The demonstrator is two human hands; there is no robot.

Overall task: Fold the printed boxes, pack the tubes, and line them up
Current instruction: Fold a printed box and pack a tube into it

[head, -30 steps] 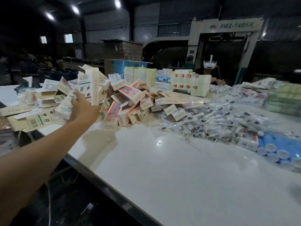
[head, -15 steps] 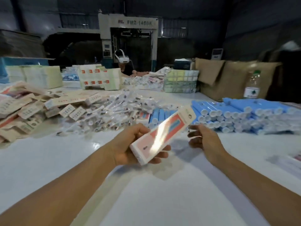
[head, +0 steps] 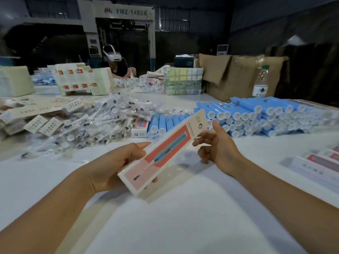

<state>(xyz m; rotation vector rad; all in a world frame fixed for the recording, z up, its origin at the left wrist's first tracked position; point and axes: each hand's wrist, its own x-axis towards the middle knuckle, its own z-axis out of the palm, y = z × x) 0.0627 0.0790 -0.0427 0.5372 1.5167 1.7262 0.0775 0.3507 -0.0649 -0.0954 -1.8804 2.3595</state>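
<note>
**Flat box in hand, tubes ahead to the right**

Here the left hand point(head: 111, 167) grips the near end of a flat printed box point(head: 163, 153), thumb on the printed face and fingers curled underneath, holding it up off the white surface point(head: 174, 226). The box's long axis runs on a diagonal, from low and near on the left to high and far on the right. Its far end comes up against the right hand point(head: 218, 143), whose fingers are loosely bent just beside that end; whether they actually touch the card cannot be told, and they do not look closed on it.

The box still appears flattened, so by my reading the fold is yet to start. The right hand is the nearer one to the free end, and so best placed to pop the sleeve open.

The blue tubes point(head: 256, 118) lie stacked beyond the box, ahead and right, caps facing this way, closer to the right hand than the left. Finished boxes point(head: 322, 162) sit at far right.
</note>
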